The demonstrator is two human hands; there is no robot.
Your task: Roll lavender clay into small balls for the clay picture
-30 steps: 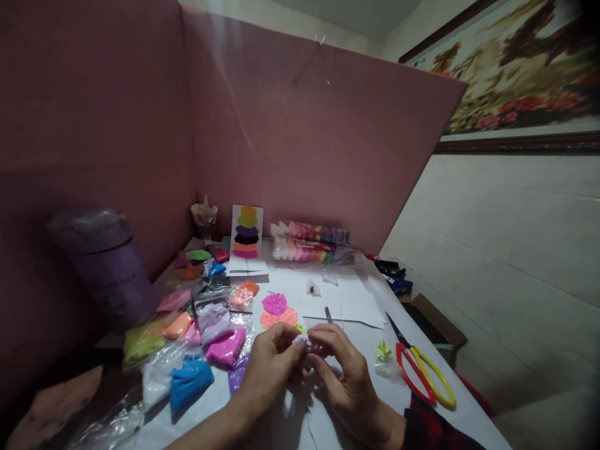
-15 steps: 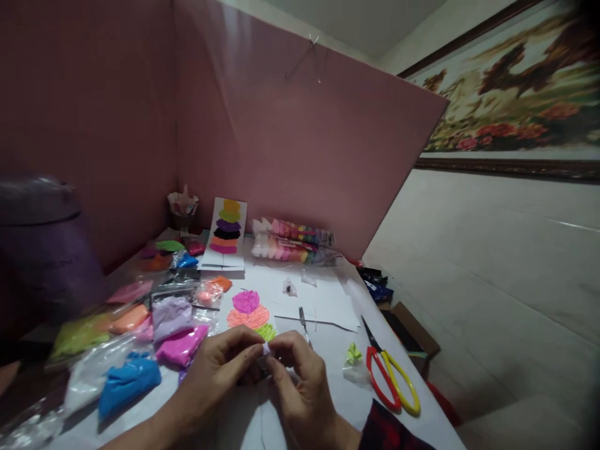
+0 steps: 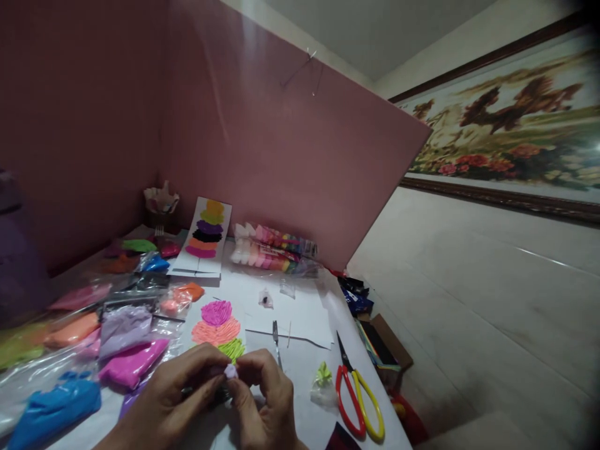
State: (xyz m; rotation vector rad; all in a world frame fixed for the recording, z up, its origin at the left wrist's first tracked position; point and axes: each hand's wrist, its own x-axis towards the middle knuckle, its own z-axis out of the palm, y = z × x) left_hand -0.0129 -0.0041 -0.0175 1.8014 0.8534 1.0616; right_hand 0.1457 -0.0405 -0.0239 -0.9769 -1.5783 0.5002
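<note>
Between the fingertips of my left hand and my right hand is a small lump of pale purple clay. Both hands are closed in a pinch on it. Just beyond them lies a white sheet with textured clay patches: a magenta patch, a coral patch and a lime green patch, partly covered by my fingers. What lies under my palms is hidden.
Left are bags of clay, including a blue one and a magenta one. Scissors and a lime clay bag lie right; a fork lies ahead. A card with coloured layers leans behind, beside packaged clay.
The view has turned to the right, so the table things appear further left. Both hands still pinch the pale purple clay, and more of it shows between the fingertips.
</note>
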